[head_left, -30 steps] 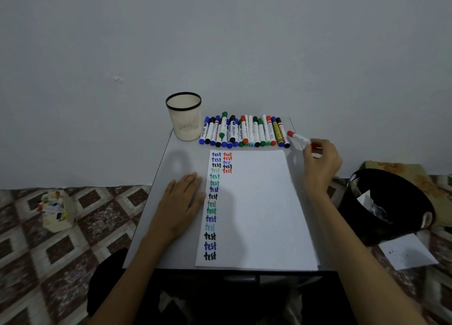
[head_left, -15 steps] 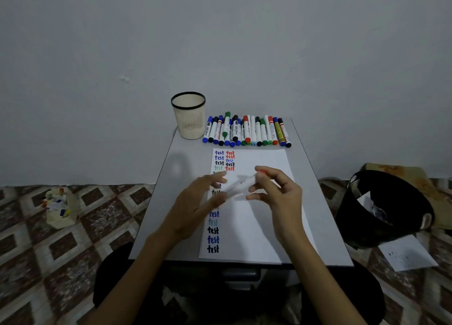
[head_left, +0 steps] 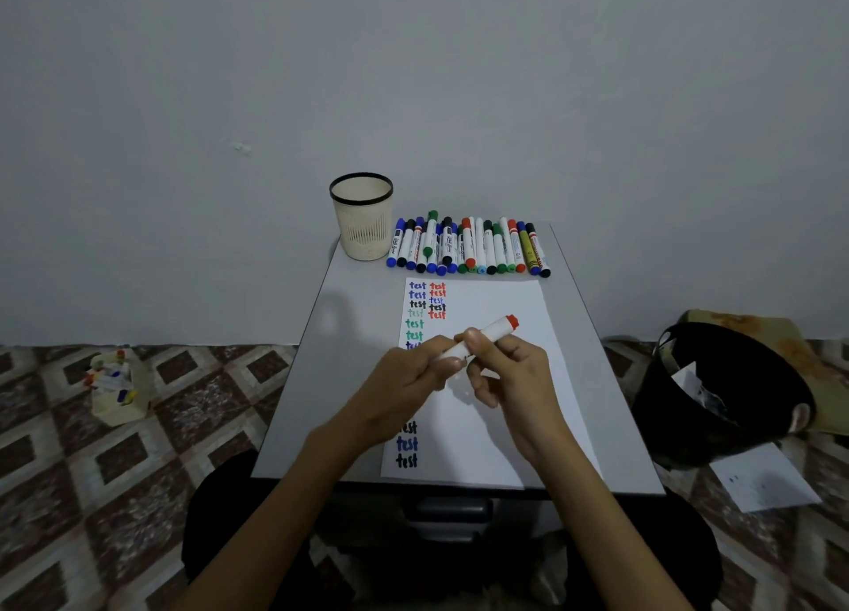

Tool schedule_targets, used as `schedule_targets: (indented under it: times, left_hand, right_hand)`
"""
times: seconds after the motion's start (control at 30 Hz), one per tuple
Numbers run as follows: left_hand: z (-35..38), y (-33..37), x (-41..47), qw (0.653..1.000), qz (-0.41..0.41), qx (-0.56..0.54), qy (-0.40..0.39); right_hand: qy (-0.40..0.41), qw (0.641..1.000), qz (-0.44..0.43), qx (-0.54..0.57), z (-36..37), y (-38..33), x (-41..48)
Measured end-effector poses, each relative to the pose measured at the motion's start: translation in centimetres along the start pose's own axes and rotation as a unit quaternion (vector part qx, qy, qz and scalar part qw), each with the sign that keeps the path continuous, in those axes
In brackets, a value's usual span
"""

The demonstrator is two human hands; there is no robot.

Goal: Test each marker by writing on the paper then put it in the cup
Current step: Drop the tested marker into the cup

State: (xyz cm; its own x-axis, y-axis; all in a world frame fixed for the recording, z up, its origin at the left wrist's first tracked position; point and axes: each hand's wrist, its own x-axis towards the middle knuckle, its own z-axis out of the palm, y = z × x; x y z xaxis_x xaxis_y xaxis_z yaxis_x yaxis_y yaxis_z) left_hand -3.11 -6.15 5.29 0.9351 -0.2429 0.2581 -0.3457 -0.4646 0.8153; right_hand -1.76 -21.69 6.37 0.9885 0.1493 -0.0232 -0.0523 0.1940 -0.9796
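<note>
A white marker with a red end is held above the paper, tilted up to the right. My left hand grips its lower left end and my right hand grips its barrel in the middle. The paper lies on the small grey table and carries two columns of the word "test" in blue, black, green and red. A row of several markers lies at the table's far edge. The cream cup with a black rim stands left of that row.
A black bin with paper scraps stands on the floor to the right, with a loose sheet beside it. A small cream holder with markers sits on the patterned floor at left. The wall is right behind the table.
My right hand picked the red marker from the right end of the row and brought it over the paper. My left hand lifted off the table and took hold of its other end.
</note>
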Motion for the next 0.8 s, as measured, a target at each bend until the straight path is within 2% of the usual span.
schedule_targets:
  times: [0.17,0.33,0.5,0.63,0.7,0.8]
  left_hand:
    - [0.5,-0.1,0.2,1.000,0.001,-0.017,0.017]
    - [0.6,-0.3,-0.2,0.996,0.013,-0.068,0.061]
    - [-0.4,-0.3,0.4,1.000,-0.006,-0.007,0.012]
    - [-2.0,-1.9,-0.1,1.000,-0.018,0.001,-0.020]
    - [-3.0,-3.3,-0.4,1.000,-0.023,0.018,0.001]
    - [-3.8,-4.9,-0.6,0.995,-0.033,0.044,0.085]
  right_hand:
    - [0.006,0.999,-0.007,0.042,0.3,0.2,-0.3]
    - [-0.025,0.998,-0.043,0.025,0.3,-0.7,0.2]
    - [-0.056,0.998,-0.027,0.007,-0.1,-1.7,1.3]
    - [-0.029,0.997,-0.013,0.071,-0.8,-1.5,1.6]
    - [-0.001,0.994,-0.004,0.112,-1.5,-1.1,2.0]
    - [0.034,0.986,0.009,0.161,-2.2,-0.3,3.4]
